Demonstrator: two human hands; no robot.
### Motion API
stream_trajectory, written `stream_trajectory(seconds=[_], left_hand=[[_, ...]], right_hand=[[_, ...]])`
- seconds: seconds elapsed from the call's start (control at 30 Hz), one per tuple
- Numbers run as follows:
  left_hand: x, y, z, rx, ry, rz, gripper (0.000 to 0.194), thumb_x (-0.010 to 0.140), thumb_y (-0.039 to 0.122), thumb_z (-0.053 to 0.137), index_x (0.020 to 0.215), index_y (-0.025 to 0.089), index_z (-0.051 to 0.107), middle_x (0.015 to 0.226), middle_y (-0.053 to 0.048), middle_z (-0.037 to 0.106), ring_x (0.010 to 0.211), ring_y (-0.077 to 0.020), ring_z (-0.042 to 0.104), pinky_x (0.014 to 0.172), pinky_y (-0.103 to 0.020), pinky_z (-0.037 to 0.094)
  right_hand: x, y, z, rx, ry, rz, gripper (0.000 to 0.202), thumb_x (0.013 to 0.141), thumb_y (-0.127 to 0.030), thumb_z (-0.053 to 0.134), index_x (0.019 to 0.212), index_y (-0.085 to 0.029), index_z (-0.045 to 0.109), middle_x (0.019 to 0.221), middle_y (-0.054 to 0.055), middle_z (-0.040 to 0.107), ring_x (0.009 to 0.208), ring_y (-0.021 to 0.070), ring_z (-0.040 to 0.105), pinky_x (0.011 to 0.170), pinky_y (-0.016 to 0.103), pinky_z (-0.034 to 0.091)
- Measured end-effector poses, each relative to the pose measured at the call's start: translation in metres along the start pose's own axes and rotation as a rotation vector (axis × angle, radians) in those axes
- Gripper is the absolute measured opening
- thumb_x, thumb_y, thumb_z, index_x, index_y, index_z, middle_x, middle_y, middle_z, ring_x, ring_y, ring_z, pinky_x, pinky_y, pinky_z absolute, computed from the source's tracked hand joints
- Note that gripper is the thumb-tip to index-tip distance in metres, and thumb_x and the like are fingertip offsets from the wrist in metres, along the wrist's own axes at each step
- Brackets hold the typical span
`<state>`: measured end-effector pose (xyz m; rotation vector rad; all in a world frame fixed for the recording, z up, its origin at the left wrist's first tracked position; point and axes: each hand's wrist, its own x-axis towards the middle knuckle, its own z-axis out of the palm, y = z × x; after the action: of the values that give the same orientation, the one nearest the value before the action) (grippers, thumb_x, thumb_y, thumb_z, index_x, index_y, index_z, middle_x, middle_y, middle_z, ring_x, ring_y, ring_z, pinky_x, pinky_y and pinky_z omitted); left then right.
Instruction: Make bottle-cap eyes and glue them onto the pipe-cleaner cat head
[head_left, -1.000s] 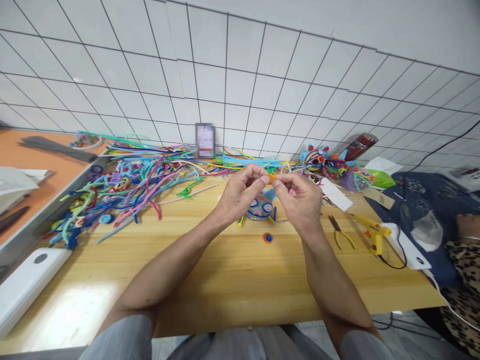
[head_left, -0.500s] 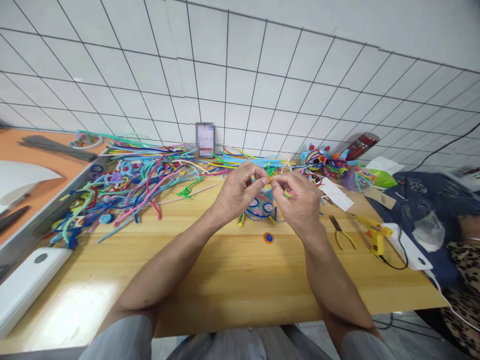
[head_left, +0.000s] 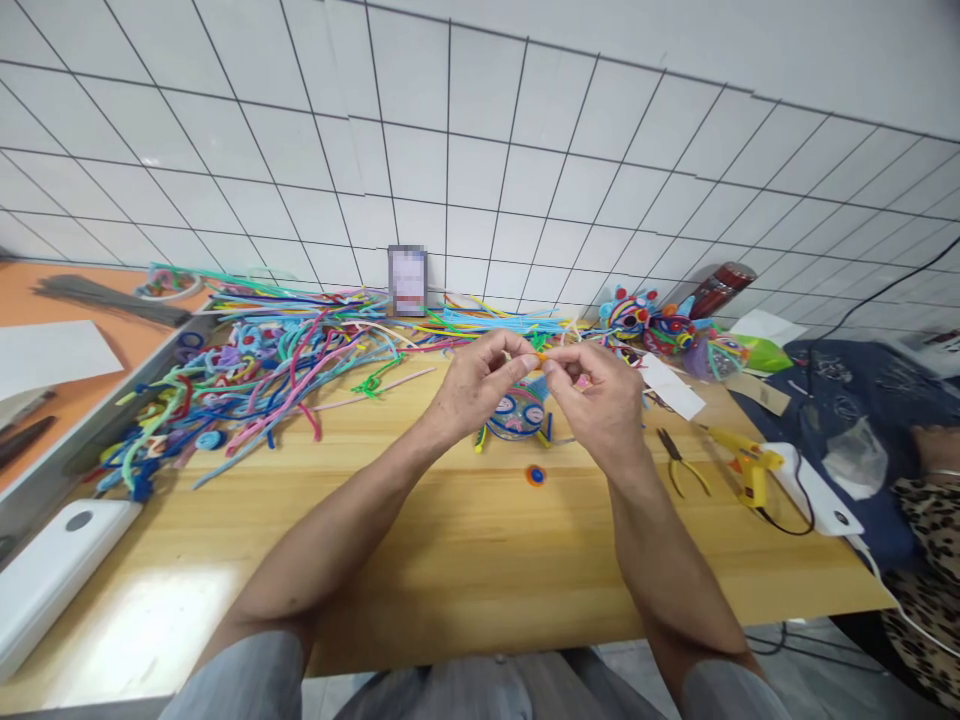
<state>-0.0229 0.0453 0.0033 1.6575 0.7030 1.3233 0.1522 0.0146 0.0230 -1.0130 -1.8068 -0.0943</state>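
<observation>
Between the fingertips of both hands is a small orange piece of pipe cleaner [head_left: 541, 357]. My left hand [head_left: 484, 385] pinches it from the left, and my right hand [head_left: 600, 400] pinches it from the right; the fingers cover most of it. Just below and behind the hands lies a round craft face [head_left: 517, 415] with pink-and-blue eyes, partly hidden by the right hand. Nearer to me on the wooden table rests a small coiled disc [head_left: 535, 475], orange outside and blue in the middle.
Tangled pipe cleaners [head_left: 277, 370] fill the back left. A phone [head_left: 408, 280] leans against the tiled wall. Finished craft figures [head_left: 637, 318] stand at back right. Pliers [head_left: 682, 465] and a yellow glue gun [head_left: 750, 470] lie right. Another person's leopard-print sleeve [head_left: 930, 540] shows at the edge.
Both hands stay together at nearly the same spot, still pinching the orange piece, with only slight finger movement. The whole view has shifted very slightly.
</observation>
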Motion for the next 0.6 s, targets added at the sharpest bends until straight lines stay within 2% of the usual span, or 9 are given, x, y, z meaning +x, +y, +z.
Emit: stream_trajectory(seconds=[0.13,0.23,0.33,0.43,0.6], left_hand=[[0.001,0.01,-0.006,0.247,-0.015,0.142,0.011,0.095,0.028,0.067,0.088,0.018,0.069,0.08,0.0,0.067,0.066,-0.012,0.051,0.065,-0.027,0.04],[0.0,0.014,-0.007,0.323,0.006,0.223,0.012,0.096,0.022,0.065,0.085,0.018,0.068,0.078,0.001,0.066,0.069,-0.0125,0.054,0.071,-0.027,0.043],[-0.002,0.012,-0.004,0.229,0.014,0.169,0.014,0.098,0.027,0.064,0.087,0.018,0.066,0.078,0.001,0.065,0.069,-0.013,0.055,0.069,-0.027,0.044],[-0.004,0.008,0.0,0.024,0.02,0.076,0.018,0.099,0.035,0.065,0.09,0.019,0.065,0.079,0.001,0.062,0.067,-0.0124,0.053,0.066,-0.026,0.046],[-0.002,0.01,0.004,-0.223,0.044,-0.042,0.033,0.088,0.047,0.082,0.087,0.019,0.065,0.074,0.003,0.059,0.063,-0.0106,0.05,0.058,-0.023,0.043]], right_hand=[[-0.001,0.003,-0.002,-0.138,-0.047,-0.131,0.014,0.094,-0.01,0.066,0.09,-0.022,0.071,0.083,0.002,0.075,0.074,0.0164,0.068,0.07,0.031,0.053],[-0.001,0.003,-0.001,-0.129,-0.045,-0.143,0.014,0.097,-0.011,0.065,0.093,-0.023,0.072,0.085,0.002,0.075,0.075,0.0168,0.068,0.072,0.031,0.053],[0.0,0.001,0.001,-0.045,0.005,-0.101,0.014,0.098,-0.013,0.067,0.096,-0.024,0.075,0.086,0.001,0.074,0.076,0.0166,0.066,0.072,0.032,0.054],[0.0,-0.001,0.004,0.026,0.061,-0.049,0.012,0.099,-0.017,0.07,0.097,-0.025,0.078,0.087,0.002,0.073,0.078,0.0173,0.067,0.072,0.033,0.055],[-0.003,0.002,0.011,0.1,0.103,-0.003,0.013,0.101,-0.022,0.068,0.102,-0.027,0.081,0.091,0.002,0.079,0.084,0.0193,0.072,0.076,0.037,0.059]])
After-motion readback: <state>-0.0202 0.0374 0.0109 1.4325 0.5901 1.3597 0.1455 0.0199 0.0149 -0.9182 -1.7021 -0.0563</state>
